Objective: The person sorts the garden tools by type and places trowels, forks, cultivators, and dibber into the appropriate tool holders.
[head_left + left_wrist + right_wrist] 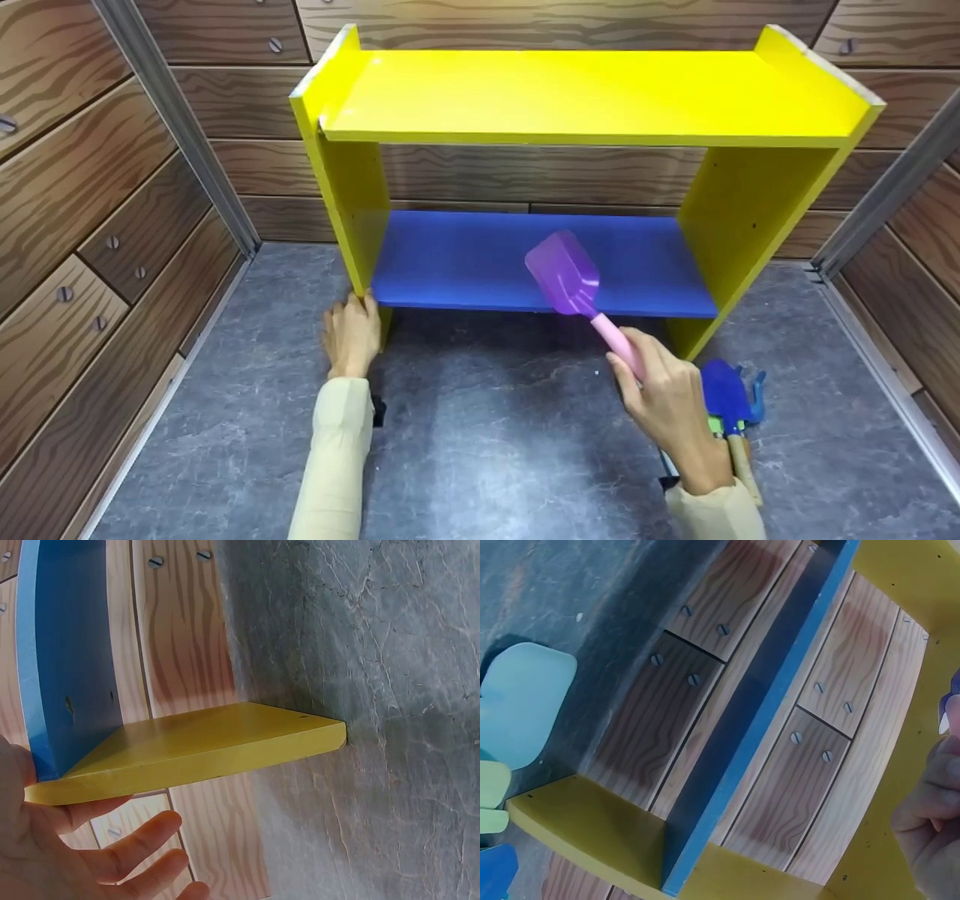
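We are observing right hand [667, 405], fingers gripping pink handle, holding purple shovel [564, 271] over blue lower shelf [465, 259]. Left hand [351, 335], fingers straight, is bracing yellow rack's [585, 97] side panel, seemingly steadying it.

One shelf unit [585, 97], one purple scoop [564, 271], one blue trowel [724, 393]

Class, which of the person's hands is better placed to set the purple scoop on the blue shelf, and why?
The right hand. It grips the purple scoop by its pink handle, blade over the blue shelf. The left hand rests against the yellow side panel, holding nothing.
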A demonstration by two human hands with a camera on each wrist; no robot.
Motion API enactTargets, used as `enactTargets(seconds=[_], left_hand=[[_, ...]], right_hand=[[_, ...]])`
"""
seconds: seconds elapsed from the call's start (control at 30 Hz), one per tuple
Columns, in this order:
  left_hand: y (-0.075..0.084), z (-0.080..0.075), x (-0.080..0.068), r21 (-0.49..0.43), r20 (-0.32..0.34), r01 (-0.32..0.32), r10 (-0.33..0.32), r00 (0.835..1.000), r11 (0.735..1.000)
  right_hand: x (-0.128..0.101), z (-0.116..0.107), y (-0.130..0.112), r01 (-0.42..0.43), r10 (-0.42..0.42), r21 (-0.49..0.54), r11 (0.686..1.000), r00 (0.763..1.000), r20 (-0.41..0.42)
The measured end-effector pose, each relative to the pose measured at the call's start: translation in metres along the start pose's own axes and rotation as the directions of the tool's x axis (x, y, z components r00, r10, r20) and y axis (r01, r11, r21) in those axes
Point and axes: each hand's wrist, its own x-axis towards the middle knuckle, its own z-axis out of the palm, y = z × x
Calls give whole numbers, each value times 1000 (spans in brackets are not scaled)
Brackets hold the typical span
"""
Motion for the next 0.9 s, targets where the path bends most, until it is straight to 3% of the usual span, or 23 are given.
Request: enactTargets(seconds=[0.9], left_hand=[[-2, -1, 0, 6, -8, -4, 5, 1000, 1000]], right_hand=[[32, 11, -15, 50, -49, 49, 998, 999, -24]])
